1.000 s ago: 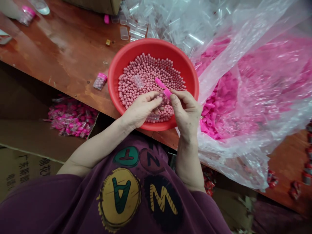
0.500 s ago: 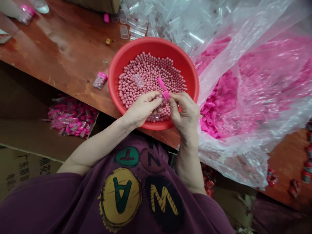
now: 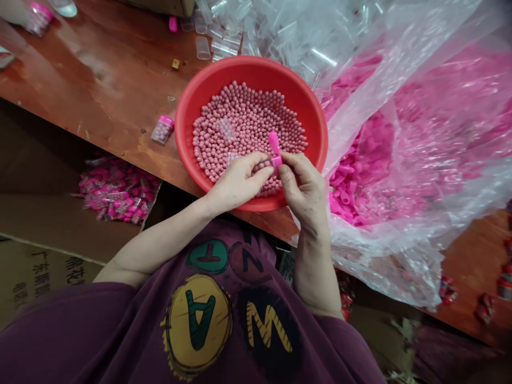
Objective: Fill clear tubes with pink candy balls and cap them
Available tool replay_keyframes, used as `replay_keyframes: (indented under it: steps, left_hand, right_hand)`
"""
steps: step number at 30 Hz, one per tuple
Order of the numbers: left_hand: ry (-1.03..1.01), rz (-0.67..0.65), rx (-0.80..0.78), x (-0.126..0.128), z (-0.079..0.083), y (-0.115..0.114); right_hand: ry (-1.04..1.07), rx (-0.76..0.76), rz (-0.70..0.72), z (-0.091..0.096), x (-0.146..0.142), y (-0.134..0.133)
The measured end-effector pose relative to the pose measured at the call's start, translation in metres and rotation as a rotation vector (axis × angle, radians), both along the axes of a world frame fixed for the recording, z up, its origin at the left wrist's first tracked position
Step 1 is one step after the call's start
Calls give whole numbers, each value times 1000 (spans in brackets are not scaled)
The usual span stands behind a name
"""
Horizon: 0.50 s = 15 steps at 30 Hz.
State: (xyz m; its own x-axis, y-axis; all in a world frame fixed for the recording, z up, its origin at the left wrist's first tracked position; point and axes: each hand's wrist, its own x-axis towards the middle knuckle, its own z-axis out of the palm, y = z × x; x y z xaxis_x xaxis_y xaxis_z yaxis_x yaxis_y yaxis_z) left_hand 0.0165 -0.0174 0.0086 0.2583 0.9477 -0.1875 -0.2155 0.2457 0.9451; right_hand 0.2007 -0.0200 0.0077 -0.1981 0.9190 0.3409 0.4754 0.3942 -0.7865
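Note:
A red bowl (image 3: 200,90) full of small pink balls (image 3: 248,117) sits at the table's near edge. Over its near side my left hand (image 3: 236,181) is closed on a small clear vial (image 3: 264,166) filled with balls. My right hand (image 3: 306,184) pinches a pink cap (image 3: 274,149) at the vial's mouth; the cap's tab stands up between the two thumbs. The hands touch each other. Two empty clear vials (image 3: 226,128) lie on the balls.
A filled, capped vial (image 3: 162,129) lies on the wooden table (image 3: 112,80) left of the bowl. Clear plastic bags hold empty vials (image 3: 248,26) behind and pink caps (image 3: 360,165) to the right. A cardboard box of finished vials (image 3: 116,189) sits below left.
The cap's tab has swung from leaning left to standing upright as my right hand turned it at the vial's mouth. Both hands stayed over the bowl's near rim.

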Motion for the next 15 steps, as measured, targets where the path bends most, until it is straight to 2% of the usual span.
replay_keyframes:
  steps: [3,10,13,15]
  left_hand:
    - [14,-26,7,0,5,-1]
    - [-3,49,-48,2,13,0]
    - [-36,50,-121,2,13,0]
    - [-95,24,-170,0,13,0]
  right_hand:
    - [-31,7,35,2,3,0]
    - [-125,98,34,0,-1,-7]
    - [-85,107,46,0,-1,-9]
    - [-19,51,39,0,0,-6]
